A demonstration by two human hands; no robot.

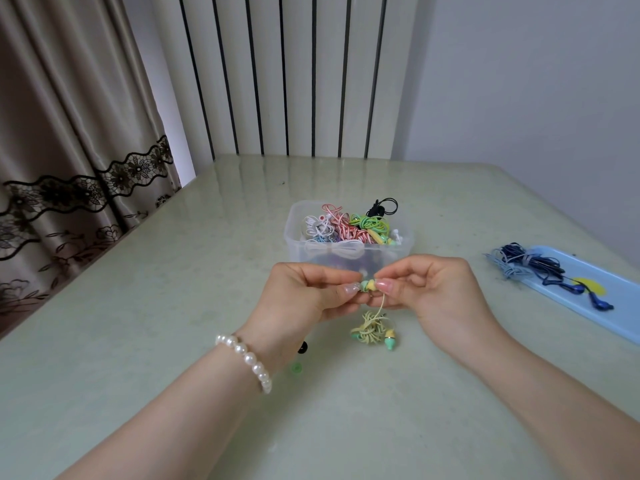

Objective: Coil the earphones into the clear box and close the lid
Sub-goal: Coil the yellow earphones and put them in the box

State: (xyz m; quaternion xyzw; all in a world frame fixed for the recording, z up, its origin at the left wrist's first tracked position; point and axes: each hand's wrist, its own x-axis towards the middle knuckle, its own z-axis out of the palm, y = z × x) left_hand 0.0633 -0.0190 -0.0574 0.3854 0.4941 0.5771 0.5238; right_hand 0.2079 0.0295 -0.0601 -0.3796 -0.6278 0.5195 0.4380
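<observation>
A clear plastic box stands open at the table's middle, holding several coiled earphones in white, red-striped, green and black. Just in front of it, my left hand and my right hand pinch one yellow-and-green earbud between their fingertips. From that earbud the yellow cord hangs down to a loose tangle lying on the table, with the second earbud beside it. The light blue lid lies to the right, with dark blue and pale blue earphones on its far end.
A small black piece and a small green piece lie on the pale green table under my left wrist. A curtain hangs at the left and a white ribbed panel stands behind the table.
</observation>
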